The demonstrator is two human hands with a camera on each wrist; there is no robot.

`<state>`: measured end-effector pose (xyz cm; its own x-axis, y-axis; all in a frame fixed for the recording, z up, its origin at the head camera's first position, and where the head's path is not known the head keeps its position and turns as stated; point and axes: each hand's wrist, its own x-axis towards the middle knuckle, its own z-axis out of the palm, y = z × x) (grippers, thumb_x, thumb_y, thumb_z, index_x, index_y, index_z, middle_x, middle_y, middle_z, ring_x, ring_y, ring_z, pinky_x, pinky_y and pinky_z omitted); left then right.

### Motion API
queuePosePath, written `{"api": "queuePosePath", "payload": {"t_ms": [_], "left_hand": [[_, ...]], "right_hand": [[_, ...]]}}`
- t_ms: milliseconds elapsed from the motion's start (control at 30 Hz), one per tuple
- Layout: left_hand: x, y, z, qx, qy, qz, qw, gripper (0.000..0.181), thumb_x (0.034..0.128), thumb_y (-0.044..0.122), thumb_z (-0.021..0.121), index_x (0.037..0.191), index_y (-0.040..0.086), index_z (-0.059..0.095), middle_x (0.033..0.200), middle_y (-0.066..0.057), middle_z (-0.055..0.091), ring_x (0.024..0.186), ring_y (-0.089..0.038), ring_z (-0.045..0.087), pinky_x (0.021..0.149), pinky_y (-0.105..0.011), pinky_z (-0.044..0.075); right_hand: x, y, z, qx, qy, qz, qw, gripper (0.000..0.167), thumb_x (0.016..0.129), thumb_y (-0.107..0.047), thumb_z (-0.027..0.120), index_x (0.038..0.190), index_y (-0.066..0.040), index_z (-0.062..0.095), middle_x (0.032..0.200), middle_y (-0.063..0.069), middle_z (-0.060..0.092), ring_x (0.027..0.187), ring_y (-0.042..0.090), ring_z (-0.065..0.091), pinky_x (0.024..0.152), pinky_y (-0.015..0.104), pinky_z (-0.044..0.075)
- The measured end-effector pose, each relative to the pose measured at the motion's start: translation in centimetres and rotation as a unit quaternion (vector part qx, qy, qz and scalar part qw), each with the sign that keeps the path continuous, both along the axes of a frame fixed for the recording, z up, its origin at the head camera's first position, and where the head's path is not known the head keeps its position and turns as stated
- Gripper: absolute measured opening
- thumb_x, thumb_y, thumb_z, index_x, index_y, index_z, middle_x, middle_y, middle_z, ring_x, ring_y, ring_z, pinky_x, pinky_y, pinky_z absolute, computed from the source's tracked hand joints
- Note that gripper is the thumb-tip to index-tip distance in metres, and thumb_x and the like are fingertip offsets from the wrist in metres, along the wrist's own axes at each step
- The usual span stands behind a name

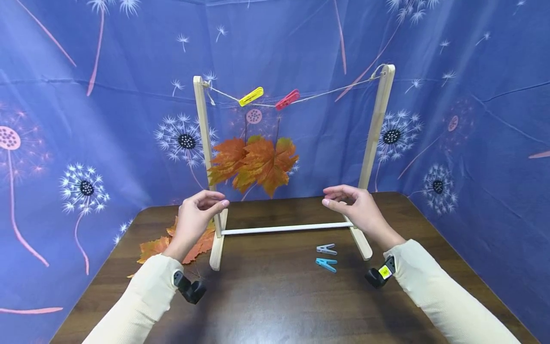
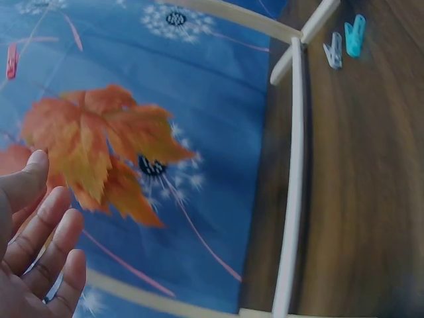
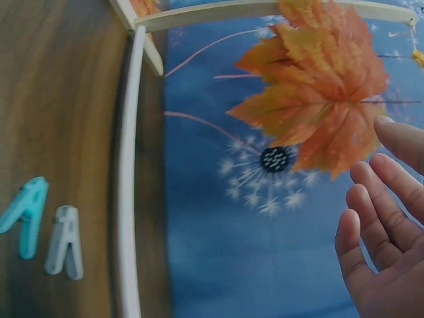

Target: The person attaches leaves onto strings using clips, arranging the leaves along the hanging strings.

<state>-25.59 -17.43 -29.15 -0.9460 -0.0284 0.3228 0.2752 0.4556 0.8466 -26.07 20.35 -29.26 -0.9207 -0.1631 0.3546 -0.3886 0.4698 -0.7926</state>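
My left hand (image 1: 198, 213) is held in the air near the left post of a wooden frame (image 1: 374, 129), its fingers loosely bent with nothing between them. Level with it on the other side, my right hand (image 1: 353, 206) hovers by the right post, also holding nothing. Two orange maple leaves (image 1: 266, 165) hang by their stems below a string line (image 1: 335, 91), overlapping each other. On that string sit a yellow clothespin (image 1: 251, 96) and a red clothespin (image 1: 287, 99), right above the stems. Neither hand touches the leaves.
On the brown table (image 1: 275, 296), a grey clothespin (image 1: 327, 249) and a blue clothespin (image 1: 326, 264) lie in front of the white crossbar (image 1: 283, 229). More orange leaves (image 1: 199, 248) lie at left, partly behind my left arm. Blue dandelion-print cloth (image 1: 301, 43) surrounds the table.
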Motion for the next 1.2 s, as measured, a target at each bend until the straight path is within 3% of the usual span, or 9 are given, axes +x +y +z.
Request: {"api": "queuePosePath", "payload": {"t_ms": [133,333,533,767,1200], "left_hand": [[0.2,-1.1,-1.2,-0.012,-0.011,0.016,0.9997,0.026,0.0934,0.026,0.077,0.111,0.007,0.074,0.096,-0.005,0.078,0.091,-0.009,0.068,0.080,-0.026,0.049],[0.7,-2.7,-2.8,-0.017,-0.039,0.032,0.9986,0.028,0.0932,0.023,0.077,0.112,0.003,0.073,0.097,-0.006,0.077,0.086,-0.006,0.069,0.074,-0.023,0.050],[1.5,-4.5,-4.7,-0.035,-0.069,0.035,0.9964,0.030,0.0947,0.023,0.075,0.117,0.003,0.072,0.103,-0.008,0.076,0.093,-0.012,0.070,0.079,-0.026,0.051],[2.1,-6.4,-7.0,-0.045,-0.100,0.047,0.9928,0.030,0.0950,0.021,0.075,0.117,0.000,0.072,0.104,-0.011,0.075,0.093,-0.013,0.069,0.076,-0.025,0.052],[3.2,-8.5,-11.1,-0.082,-0.127,0.053,0.9871,0.024,0.0917,0.011,0.077,0.111,-0.003,0.074,0.096,-0.011,0.076,0.086,-0.018,0.070,0.069,-0.027,0.051]], "right_hand": [[0.2,0.8,-1.8,-0.008,-0.006,-0.009,0.9999,0.032,0.094,-0.020,0.076,0.121,-0.004,0.072,0.102,0.011,0.074,0.089,0.016,0.064,0.071,0.025,0.047],[0.9,1.7,-4.1,-0.001,-0.006,-0.020,0.9998,0.029,0.094,-0.017,0.075,0.118,-0.001,0.072,0.100,0.010,0.074,0.090,0.009,0.065,0.075,0.025,0.049],[1.6,2.2,-6.5,-0.006,-0.031,-0.017,0.9994,0.030,0.093,-0.017,0.076,0.118,-0.002,0.072,0.099,0.008,0.075,0.088,0.008,0.064,0.073,0.025,0.049],[2.0,2.6,-9.6,-0.005,-0.056,-0.021,0.9982,0.027,0.091,-0.014,0.078,0.114,-0.001,0.074,0.097,0.008,0.075,0.085,0.008,0.063,0.070,0.025,0.048],[2.4,2.4,-12.7,-0.016,-0.111,-0.009,0.9936,0.032,0.090,-0.012,0.078,0.115,0.006,0.071,0.096,0.010,0.074,0.080,0.010,0.064,0.068,0.024,0.049]]}}
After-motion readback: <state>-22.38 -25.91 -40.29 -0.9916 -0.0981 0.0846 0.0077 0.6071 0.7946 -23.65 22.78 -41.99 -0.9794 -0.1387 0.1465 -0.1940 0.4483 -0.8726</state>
